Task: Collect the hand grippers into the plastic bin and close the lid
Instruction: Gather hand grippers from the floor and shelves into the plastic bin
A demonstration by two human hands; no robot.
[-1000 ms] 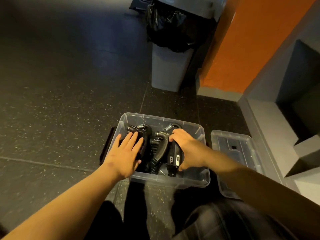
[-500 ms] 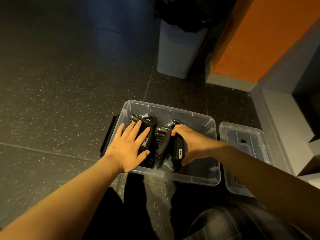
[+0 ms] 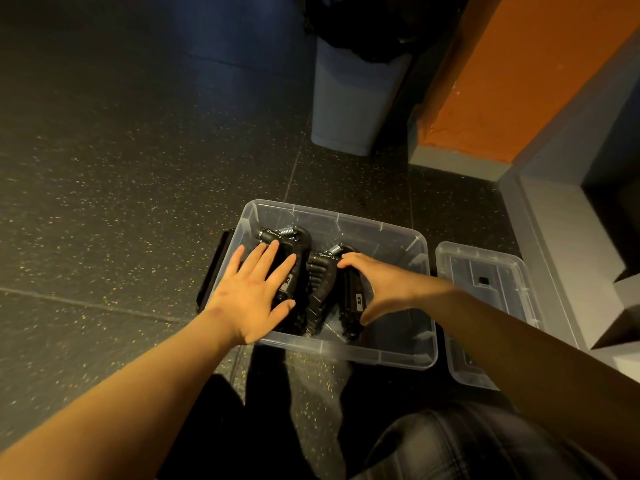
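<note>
three black hand grippers (image 3: 320,289) lie side by side in the left half of the clear plastic bin (image 3: 346,355), their coiled metal springs (image 3: 287,232) pointing to the far side. the left hand (image 3: 252,296) lies flat on the leftmost hand gripper (image 3: 299,242), fingers straight and spread, the palm over the bin's near left corner. the right hand (image 3: 377,289) reaches in from the right and curls round the rightmost hand gripper (image 3: 355,299), fingertips at its far end by the spring and the thumb hooked at its near end, so the handle is held between them. the middle one sits between the two hands, touching its neighbours. the right half of the bin holds nothing but bare plastic. the bin stands on a dark speckled floor (image 3: 121,168), open at the top. its clear lid (image 3: 485,296) lies on the floor just beside it on the right, apart from the rim. a black flat piece (image 3: 211,275) shows against the bin's left wall; what it is cannot be told. farther off stands a pale trash can (image 3: 349,109) with a black liner (image 3: 363,29), beside an orange wall (image 3: 519,64) and a grey ledge (image 3: 561,237) on the right. the person's dark trousers (image 3: 467,445) fill the near edge.
</note>
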